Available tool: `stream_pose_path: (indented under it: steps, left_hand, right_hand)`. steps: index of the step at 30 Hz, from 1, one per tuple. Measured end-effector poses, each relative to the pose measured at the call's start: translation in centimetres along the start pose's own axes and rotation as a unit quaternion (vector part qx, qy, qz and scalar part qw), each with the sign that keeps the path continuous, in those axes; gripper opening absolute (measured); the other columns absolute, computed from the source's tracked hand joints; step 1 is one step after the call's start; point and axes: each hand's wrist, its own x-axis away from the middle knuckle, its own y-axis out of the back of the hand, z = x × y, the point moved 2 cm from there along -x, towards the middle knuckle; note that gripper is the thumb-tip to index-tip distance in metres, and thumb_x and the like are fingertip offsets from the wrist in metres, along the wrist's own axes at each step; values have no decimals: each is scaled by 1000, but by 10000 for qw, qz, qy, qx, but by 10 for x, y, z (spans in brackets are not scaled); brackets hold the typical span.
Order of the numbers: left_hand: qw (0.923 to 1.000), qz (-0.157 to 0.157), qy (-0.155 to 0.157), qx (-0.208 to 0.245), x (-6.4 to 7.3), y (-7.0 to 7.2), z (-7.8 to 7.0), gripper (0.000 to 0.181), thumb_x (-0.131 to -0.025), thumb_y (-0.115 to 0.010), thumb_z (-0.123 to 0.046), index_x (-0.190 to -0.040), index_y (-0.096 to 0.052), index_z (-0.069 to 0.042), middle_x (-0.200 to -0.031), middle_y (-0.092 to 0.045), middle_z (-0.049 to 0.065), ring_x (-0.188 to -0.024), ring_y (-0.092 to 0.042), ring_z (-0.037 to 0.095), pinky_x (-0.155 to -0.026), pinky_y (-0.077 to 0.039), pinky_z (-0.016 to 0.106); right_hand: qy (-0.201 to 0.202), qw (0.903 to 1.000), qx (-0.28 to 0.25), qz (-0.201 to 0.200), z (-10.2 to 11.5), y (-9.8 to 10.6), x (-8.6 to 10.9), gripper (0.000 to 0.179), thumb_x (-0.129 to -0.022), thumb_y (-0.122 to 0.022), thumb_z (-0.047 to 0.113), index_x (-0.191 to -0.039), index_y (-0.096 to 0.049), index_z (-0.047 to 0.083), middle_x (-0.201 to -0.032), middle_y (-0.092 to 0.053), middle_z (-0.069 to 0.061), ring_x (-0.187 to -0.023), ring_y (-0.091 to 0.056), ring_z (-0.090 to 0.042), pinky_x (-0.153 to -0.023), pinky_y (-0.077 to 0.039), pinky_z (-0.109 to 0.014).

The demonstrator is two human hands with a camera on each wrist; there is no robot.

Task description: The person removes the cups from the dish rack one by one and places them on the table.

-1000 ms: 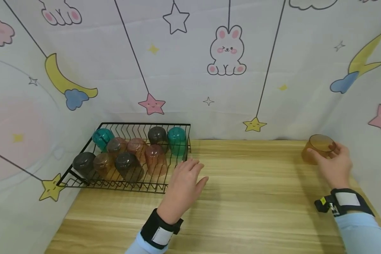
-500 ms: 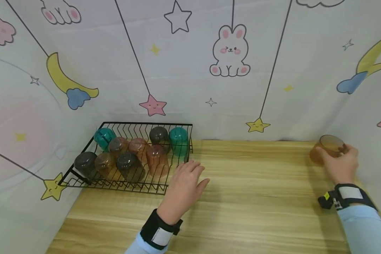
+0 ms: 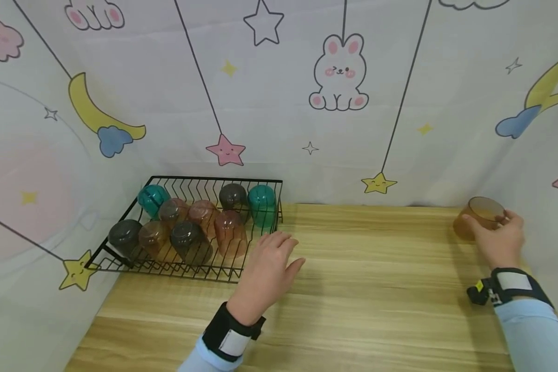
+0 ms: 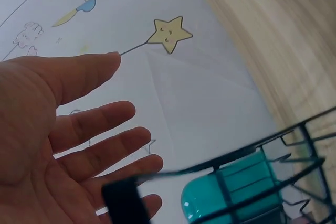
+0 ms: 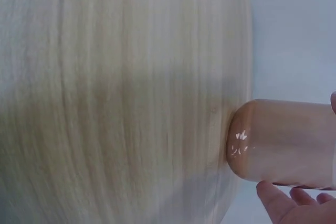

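At the far right of the table, near the back wall, my right hand (image 3: pixel 498 242) grips a clear amber cup (image 3: pixel 466 225), thumb on its near left side and fingers round the other. The cup stands rim up, its rounded base (image 5: pixel 240 142) against the wood in the right wrist view. My left hand (image 3: pixel 266 276) holds nothing. Its fingers are loosely extended beside the front right corner of a black wire rack (image 3: pixel 214 181), and the left wrist view shows the spread fingers (image 4: pixel 110 114) near the rack's bars.
In the rack, several clear cups stand bottoms up: teal cups (image 3: pixel 262 204), dark grey cups (image 3: pixel 189 243), pinkish cups (image 3: pixel 230 235) and a brownish cup (image 3: pixel 155 240). A white printed cloth (image 3: pixel 279 124) hangs behind and beside the wooden table (image 3: pixel 376 289).
Over the first half second, my right hand shifts slightly rightward with the amber cup, then stays still. My left hand keeps its place by the rack. The head view also shifts a little.
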Motion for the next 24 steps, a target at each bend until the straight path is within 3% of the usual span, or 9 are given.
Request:
stream_pose_path:
  steps: [5,8,12,17,20,24]
  left_hand:
    - [9994,-304,119,-99,-3,17,15,37,-86,-67,-32,-113,-62,-8,-116,-57,8,-115,-48,26,-100,-32,45]
    - [9981,-483,323,-217,-6,29,27,38,-84,-68,-31,-113,-62,-7,-116,-57,9,-112,-49,26,-99,-34,44]
    - [9957,-508,632,-440,-9,41,43,41,-83,-69,-33,-113,-61,-6,-115,-57,11,-111,-50,29,-98,-35,45]
    - [9923,-156,1083,-581,-12,46,58,49,-81,-72,-31,-120,-57,-5,-125,-51,19,-121,-41,39,-101,-30,49]
    - [9889,93,1322,-674,-13,44,66,53,-80,-73,-24,-126,-54,-6,-131,-45,22,-125,-32,44,-101,-28,55]
    - [9855,266,1490,-761,-12,42,75,60,-76,-74,-17,-131,-50,-9,-136,-39,23,-127,-26,48,-98,-27,60]
  right_hand:
    - [106,9999,-90,45,5,5,5,110,-79,-64,54,-147,12,13,-151,-1,-18,-136,-6,-35,-108,-14,-46]
    - [356,9990,-133,-220,14,7,13,109,-79,-65,52,-148,11,18,-152,2,-13,-137,-3,-29,-109,-9,-42]
    - [962,9928,-240,-666,32,3,32,103,-78,-68,47,-149,3,22,-152,-2,-6,-137,-5,-19,-108,-9,-31]
    - [2042,9749,-225,-862,60,-9,65,95,-80,-70,38,-149,-8,20,-150,-8,-4,-135,-9,-16,-107,-11,-32]
    - [2608,9631,-141,-657,76,-20,89,91,-79,-72,33,-148,-15,15,-151,-8,-6,-136,-6,-19,-108,-12,-41]
    - [2985,9542,54,209,92,-38,125,88,-81,-71,36,-148,-21,10,-152,-4,-13,-137,-4,-30,-104,-14,-59]
